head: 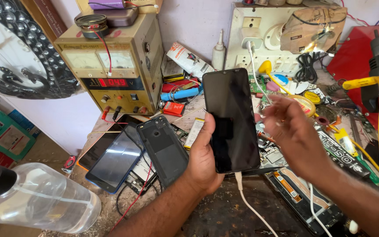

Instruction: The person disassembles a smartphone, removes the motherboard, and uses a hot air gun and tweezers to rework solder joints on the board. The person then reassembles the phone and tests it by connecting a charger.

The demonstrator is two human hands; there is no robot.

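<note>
gripping a black glossy slab smartphone (231, 118) upright in the left hand (205, 160), thumb lying along its left edge, the other fingers hidden behind it. trailing one white charging cable (255, 210) from its bottom edge toward the viewer. hovering just right of the phone, the right hand (297, 136), blurred, fingers loosely curled and half open, pinching nothing that can be made out. lying nearest at the left, one clear plastic bottle (44, 202) on its side. resting left of the wrist on the cluttered workbench (216, 215), two dark phones with screens up (115, 156) and one black plastic back cover (165, 149). lying under the right forearm, one opened phone frame (301, 195). standing farther back, one beige bench power supply with a red display (117, 66), and a white wall socket board (259, 41).
</note>
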